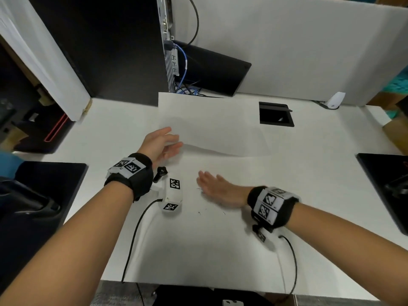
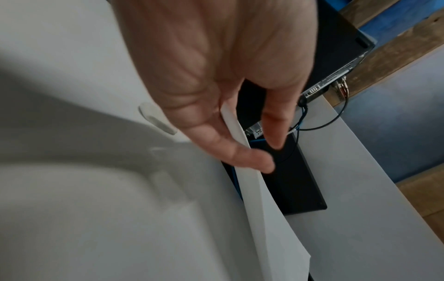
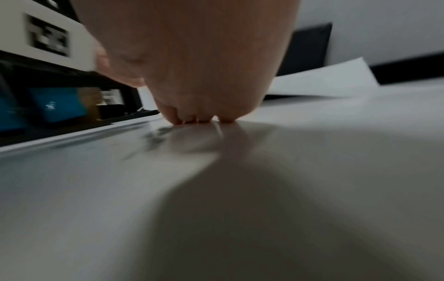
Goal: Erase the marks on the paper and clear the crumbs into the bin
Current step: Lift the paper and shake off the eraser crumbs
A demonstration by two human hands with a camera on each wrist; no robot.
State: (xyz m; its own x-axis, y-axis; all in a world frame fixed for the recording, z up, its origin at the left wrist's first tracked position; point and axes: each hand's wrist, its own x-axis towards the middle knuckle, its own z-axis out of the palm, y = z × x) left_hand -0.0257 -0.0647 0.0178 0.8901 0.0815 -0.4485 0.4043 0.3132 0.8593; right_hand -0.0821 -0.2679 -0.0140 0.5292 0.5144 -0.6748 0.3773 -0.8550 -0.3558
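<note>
The large white sheet of paper (image 1: 212, 127) lies on the white desk top (image 1: 198, 250) in front of the black computer tower (image 1: 114, 51), its far edge against the tower's foot and its near edge raised off the desk in a shallow curl. The left hand (image 1: 160, 143) is at the near left corner of that sheet; the left wrist view shows the paper's edge (image 2: 234, 129) running between the thumb and the loosely extended fingers (image 2: 252, 157), though whether they actually squeeze it cannot be told. Nearer than the sheet, the right hand (image 1: 217, 187) lies flat on the desk, fingers straight and together, their tips (image 3: 201, 118) pressed to the surface beside a smear of dark eraser crumbs (image 3: 156, 136); a few more dark specks (image 1: 212, 212) lie scattered nearer the desk's front edge. Between the sheet and that front edge the desk is bare and white. To the right of the sheet, a rectangular black recessed opening (image 1: 276, 114) is set into the desk; its inside is dark and what it contains cannot be made out. Left of the sheet, past the desk's side edge, stands a dark bin-like container with a red rim (image 1: 55, 129).
</note>
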